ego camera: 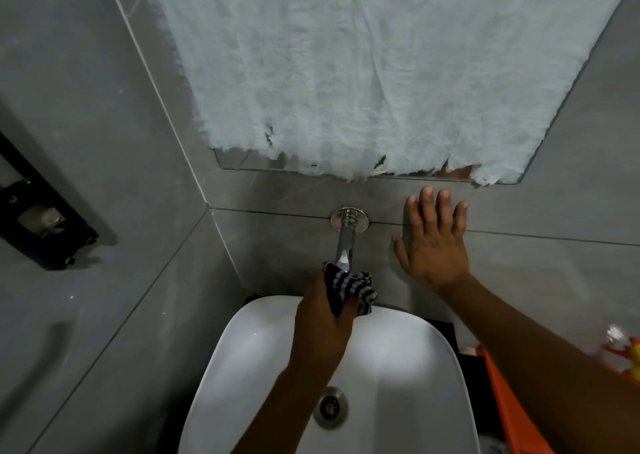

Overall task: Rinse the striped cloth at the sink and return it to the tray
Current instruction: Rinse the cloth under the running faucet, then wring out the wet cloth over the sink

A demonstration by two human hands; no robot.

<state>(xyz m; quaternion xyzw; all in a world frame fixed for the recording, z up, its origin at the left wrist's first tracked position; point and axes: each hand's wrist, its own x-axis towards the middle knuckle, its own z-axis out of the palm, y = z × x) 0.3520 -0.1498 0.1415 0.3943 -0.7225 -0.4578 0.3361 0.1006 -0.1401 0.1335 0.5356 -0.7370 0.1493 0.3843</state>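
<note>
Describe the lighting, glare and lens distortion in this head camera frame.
Head view: dim overall, with bright glare patches on the white sink; the wide lens bows the tile lines; the left hand gripping the striped cloth under the faucet looks dark; the right hand lies flat against the wall; the orange tray at the right edge is soft.

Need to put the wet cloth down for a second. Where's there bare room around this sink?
The sink basin is bare between the left hand and its right rim, and around the drain. It is crowded under the tap, where that hand holds the striped cloth.

Left hand (325, 310) fisted, right hand (433, 246) splayed.
</note>
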